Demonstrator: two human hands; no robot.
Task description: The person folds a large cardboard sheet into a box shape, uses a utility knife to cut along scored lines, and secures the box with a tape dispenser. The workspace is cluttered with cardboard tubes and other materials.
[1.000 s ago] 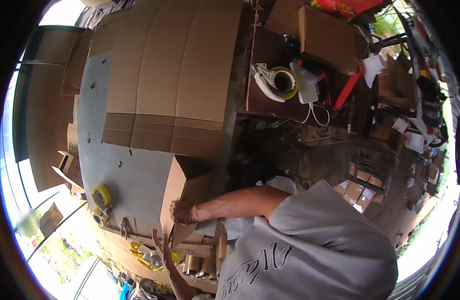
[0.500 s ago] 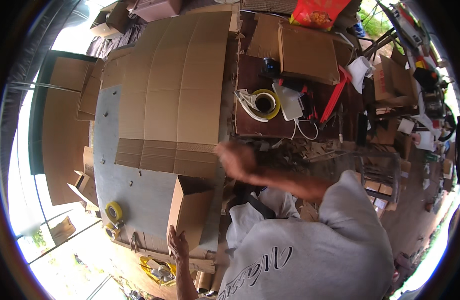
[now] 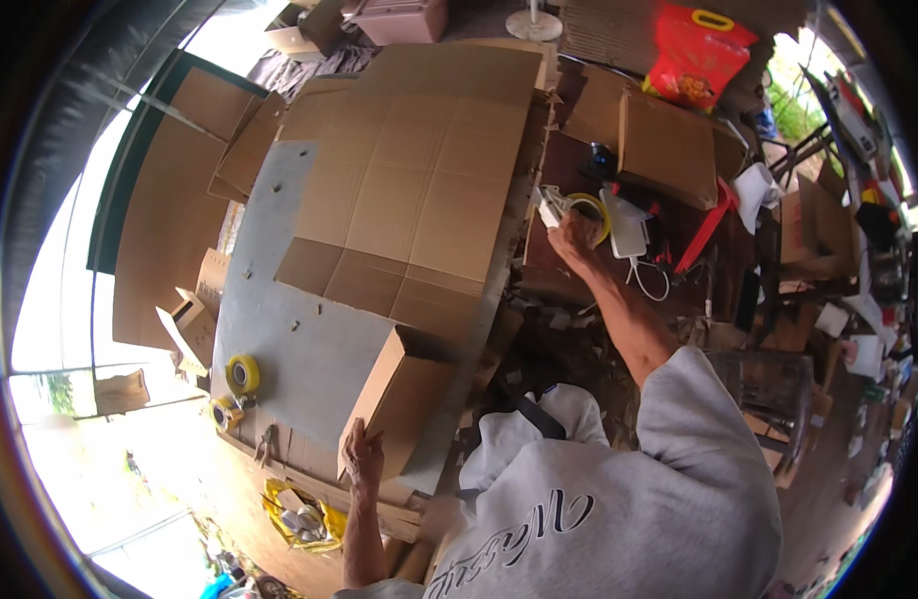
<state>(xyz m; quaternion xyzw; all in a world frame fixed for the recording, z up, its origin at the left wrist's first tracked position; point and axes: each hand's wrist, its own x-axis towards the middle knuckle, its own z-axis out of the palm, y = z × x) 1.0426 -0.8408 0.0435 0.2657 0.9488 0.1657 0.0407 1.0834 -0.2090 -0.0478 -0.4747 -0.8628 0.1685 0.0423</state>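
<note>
My left hand [image 3: 362, 454] grips the near edge of a folded brown cardboard box [image 3: 404, 394] that stands on the grey table [image 3: 299, 349]. My right arm stretches out to the dark side table [image 3: 569, 275]. There my right hand [image 3: 577, 238] closes on a tape dispenser with a yellow roll [image 3: 571, 207]. A large flat cardboard sheet [image 3: 419, 190] lies on the grey table beyond the box. My grey sweatshirt fills the lower right of the view.
Two yellow tape rolls [image 3: 241, 376] sit at the grey table's left edge. On the side table are a closed cardboard box [image 3: 668, 150], a white device with a cable [image 3: 626, 225] and a red tool [image 3: 703, 232]. A red bag [image 3: 698, 55] hangs behind; cluttered boxes stand at right.
My right hand left the cardboard box, swung up and to the right, and now rests on the tape dispenser. My left hand stays on the box edge.
</note>
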